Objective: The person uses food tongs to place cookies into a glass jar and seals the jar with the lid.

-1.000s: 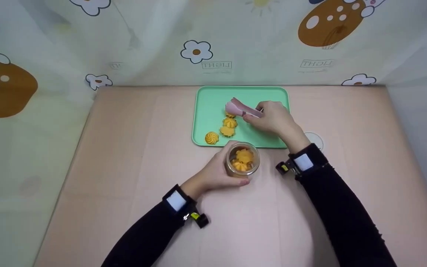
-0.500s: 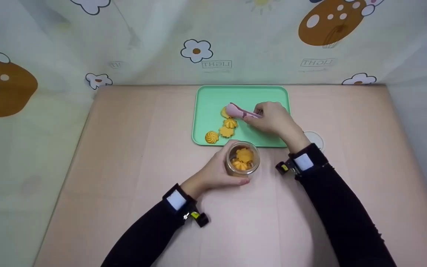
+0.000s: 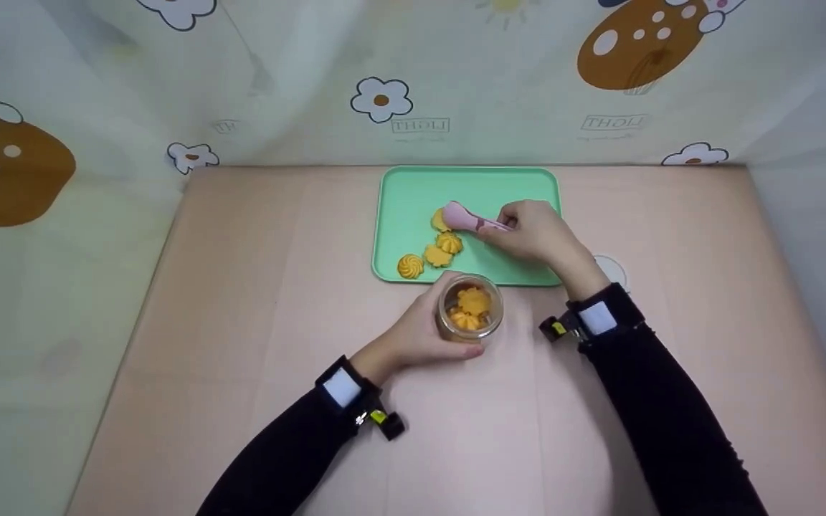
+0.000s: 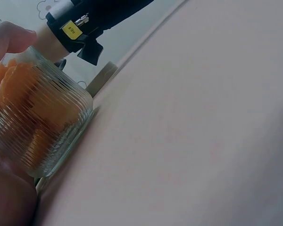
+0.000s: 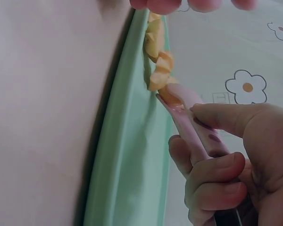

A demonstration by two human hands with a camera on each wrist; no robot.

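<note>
My left hand (image 3: 416, 333) holds a ribbed glass jar (image 4: 47, 117) at its side; cookies (image 3: 472, 308) lie inside it. The jar stands in front of a green tray (image 3: 399, 190). Over the tray, my right hand (image 3: 531, 229) grips pink tongs (image 3: 467, 217). In the right wrist view the tongs' tips are around a cookie (image 5: 172, 96); how firmly they pinch it I cannot tell. In the head view that yellow cookie (image 3: 440, 220) shows partly beneath the tips. Two cookies (image 3: 449, 242) touch just in front of it, and a swirled cookie (image 3: 410, 266) lies at the tray's front left.
A round, pale, disc-like thing (image 3: 610, 269) lies right of the tray, partly hidden by my right wrist. The tray's raised rim runs round the cookies. A patterned curtain (image 3: 298, 86) hangs behind the pinkish table (image 3: 262, 236).
The tongs' arms, spread apart a second ago, have come together over the rear cookie. My right hand has shifted slightly right and nearer. My left hand and the jar have stayed put.
</note>
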